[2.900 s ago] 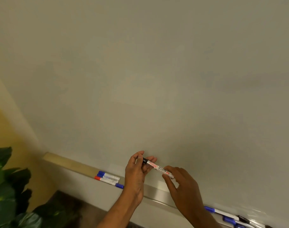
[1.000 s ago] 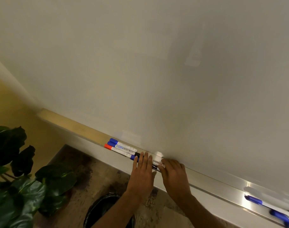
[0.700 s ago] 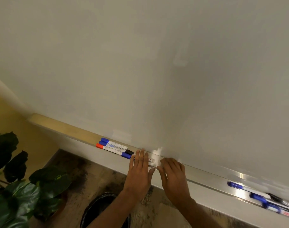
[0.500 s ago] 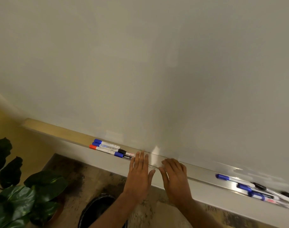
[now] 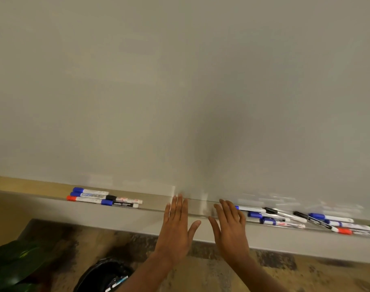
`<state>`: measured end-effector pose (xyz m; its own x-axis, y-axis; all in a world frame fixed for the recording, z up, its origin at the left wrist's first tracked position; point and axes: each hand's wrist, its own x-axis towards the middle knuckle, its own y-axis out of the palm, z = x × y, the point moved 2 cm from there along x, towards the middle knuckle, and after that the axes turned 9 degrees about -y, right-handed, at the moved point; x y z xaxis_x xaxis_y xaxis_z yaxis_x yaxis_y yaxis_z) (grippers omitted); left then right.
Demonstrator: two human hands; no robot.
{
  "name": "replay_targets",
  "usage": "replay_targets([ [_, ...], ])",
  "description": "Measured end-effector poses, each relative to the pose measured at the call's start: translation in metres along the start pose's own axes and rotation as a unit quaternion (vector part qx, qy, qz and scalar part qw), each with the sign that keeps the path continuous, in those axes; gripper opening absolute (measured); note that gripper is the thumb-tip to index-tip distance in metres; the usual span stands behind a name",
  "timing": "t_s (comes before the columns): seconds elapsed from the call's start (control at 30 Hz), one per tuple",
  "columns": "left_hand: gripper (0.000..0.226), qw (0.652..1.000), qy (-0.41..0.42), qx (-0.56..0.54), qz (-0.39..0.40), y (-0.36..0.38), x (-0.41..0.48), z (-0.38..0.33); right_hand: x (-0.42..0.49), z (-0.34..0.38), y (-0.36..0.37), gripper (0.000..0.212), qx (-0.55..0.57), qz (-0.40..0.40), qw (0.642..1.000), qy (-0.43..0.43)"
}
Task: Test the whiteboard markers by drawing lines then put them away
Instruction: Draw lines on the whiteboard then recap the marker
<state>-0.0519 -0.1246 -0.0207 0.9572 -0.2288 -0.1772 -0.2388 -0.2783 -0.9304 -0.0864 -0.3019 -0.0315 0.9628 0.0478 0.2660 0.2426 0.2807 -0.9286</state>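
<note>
The left hand [image 5: 176, 226] and right hand [image 5: 229, 224] are spread flat and empty at the long silver metal tray [image 5: 154, 204] (neat row of capped white markers [image 5: 105, 199] to the left), where a careless reach could roll the jumbled pile of capped markers [image 5: 306, 220] on the right off its near lip.

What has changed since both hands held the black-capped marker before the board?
The black-capped marker went down onto the tray, beside the left markers. The left hand and right hand let go and are open. The right markers stayed put.

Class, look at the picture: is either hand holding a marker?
No: the left hand and right hand are both open and empty, and the markers lie on the tray beside them.
</note>
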Motion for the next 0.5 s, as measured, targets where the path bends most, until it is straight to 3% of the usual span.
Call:
replay_targets([
  [0.5,0.093,0.997,0.028,0.032,0.058,0.044,0.019,-0.078,-0.020,-0.100,0.004,0.045,-0.050,0.041,0.997,0.045],
])
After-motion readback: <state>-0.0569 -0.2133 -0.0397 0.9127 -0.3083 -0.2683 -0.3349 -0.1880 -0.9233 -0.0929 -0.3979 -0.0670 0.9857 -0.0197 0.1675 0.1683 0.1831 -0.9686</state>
